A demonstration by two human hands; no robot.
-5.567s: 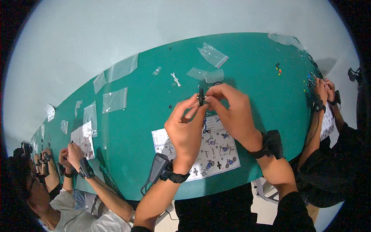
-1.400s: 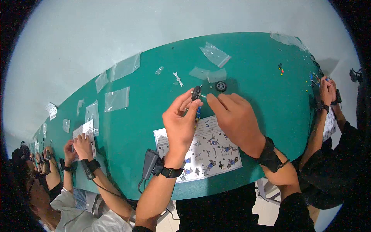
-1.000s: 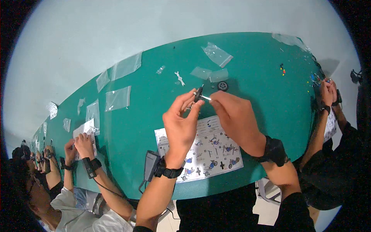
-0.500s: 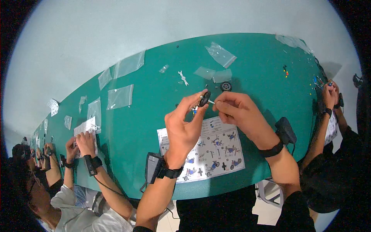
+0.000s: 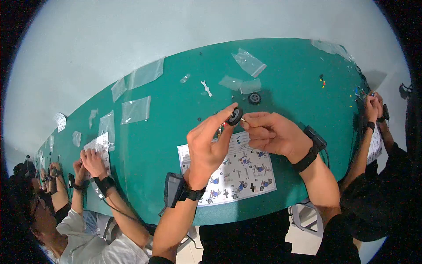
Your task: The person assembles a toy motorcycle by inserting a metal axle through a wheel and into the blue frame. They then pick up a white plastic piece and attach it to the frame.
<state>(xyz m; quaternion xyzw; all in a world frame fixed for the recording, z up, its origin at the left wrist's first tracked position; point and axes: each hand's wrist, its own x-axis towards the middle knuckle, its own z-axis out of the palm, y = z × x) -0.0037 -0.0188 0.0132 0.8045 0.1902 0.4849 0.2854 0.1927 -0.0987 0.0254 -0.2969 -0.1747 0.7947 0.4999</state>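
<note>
A small black wheel [image 5: 235, 116] is pinched between the thumb and fingers of my left hand [image 5: 211, 141], with small coloured parts partly hidden behind it. Close on its right, my right hand [image 5: 272, 134] holds a thin metal rod [image 5: 243, 120] between thumb and forefinger, its tip at the wheel. A second black wheel [image 5: 254, 98] lies on the green table [image 5: 176, 123] beyond my hands. Below them is a printed instruction sheet [image 5: 237, 176], partly covered by my left hand and wrist.
A white wrench [image 5: 206, 88] and clear plastic bags [image 5: 249, 62] lie farther back. More bags [image 5: 136, 110] are on the left. Small coloured pieces [image 5: 323, 82] lie at the right. Co-workers' hands [image 5: 94, 163] are at the left and others [image 5: 373, 105] at the far right.
The wheel in my left hand has turned to show more of its face. My right hand has rotated and its fingers are more curled around the rod.
</note>
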